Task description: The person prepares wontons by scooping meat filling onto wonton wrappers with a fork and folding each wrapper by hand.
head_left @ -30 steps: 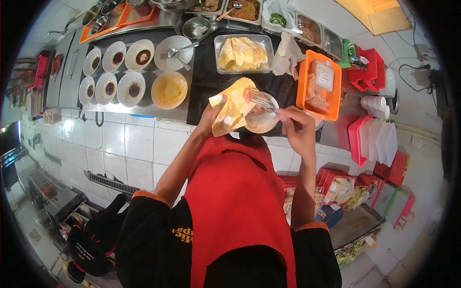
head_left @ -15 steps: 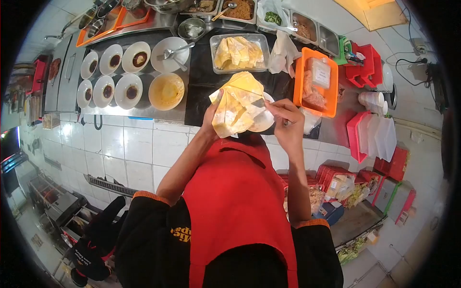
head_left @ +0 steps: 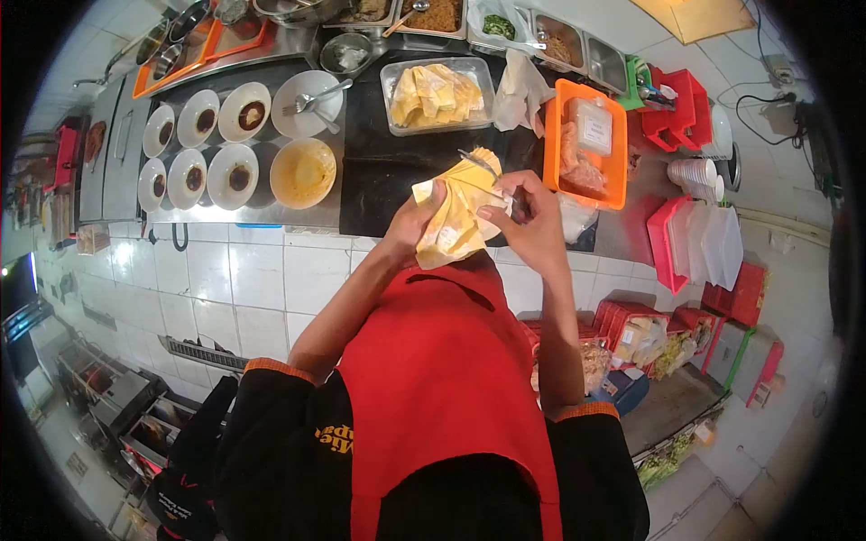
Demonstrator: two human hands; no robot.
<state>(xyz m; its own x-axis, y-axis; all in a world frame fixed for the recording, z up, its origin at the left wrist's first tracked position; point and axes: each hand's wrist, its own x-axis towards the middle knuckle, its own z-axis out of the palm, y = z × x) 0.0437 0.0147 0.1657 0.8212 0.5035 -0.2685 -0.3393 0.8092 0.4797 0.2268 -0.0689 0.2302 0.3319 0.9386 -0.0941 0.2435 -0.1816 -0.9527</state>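
Note:
A fanned stack of yellow, floury wonton wrappers (head_left: 448, 230) hangs in front of my apron, with my left hand (head_left: 417, 224) closed around its left side. At its right edge my right hand (head_left: 530, 216) has bent fingers around a thin metal utensil (head_left: 483, 160), its kind unclear. The utensil's tip lies across the upper part of the wrappers. Just beyond my hands a clear plastic tray (head_left: 395, 122) holds more folded yellow wrappers (head_left: 435, 95).
White bowls with dark sauce (head_left: 239, 176) stand in two rows at the left, near a yellow-stained bowl (head_left: 304, 173). A plate (head_left: 290, 97) bears a fork and spoon. Right of the tray are crumpled plastic (head_left: 521, 90) and an orange bin (head_left: 616, 171). A person in black (head_left: 189, 487) is at lower left.
The wrappers have bunched up and turned, with the utensil now across their top. My right hand has moved left and slightly up. The white dish behind them is no longer visible.

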